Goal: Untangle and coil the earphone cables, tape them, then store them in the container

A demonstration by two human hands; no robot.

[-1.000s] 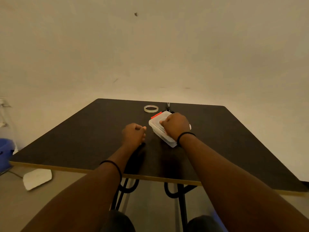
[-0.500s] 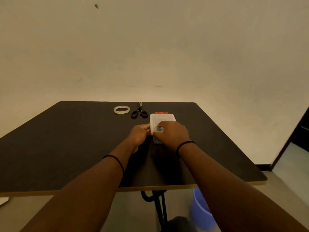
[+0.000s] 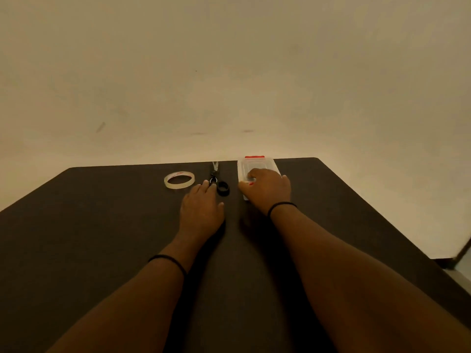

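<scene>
Dark wood makes the big desk point(image 3: 102, 225), and near its far edge sits the clear plastic container point(image 3: 257, 166) with a red clip. It looks light, hard and a bit slippery, so holding its long sides seems best. The right hand point(image 3: 267, 189) lies on top of it with bent fingers holding its near end. The left hand point(image 3: 201, 205) is flat and loose, fingertips touching the black scissors point(image 3: 216, 179). No earphone cables show; they may be inside.

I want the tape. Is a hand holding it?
No, the tape lies alone on the table; the left hand is at the scissors, beside it.
</scene>
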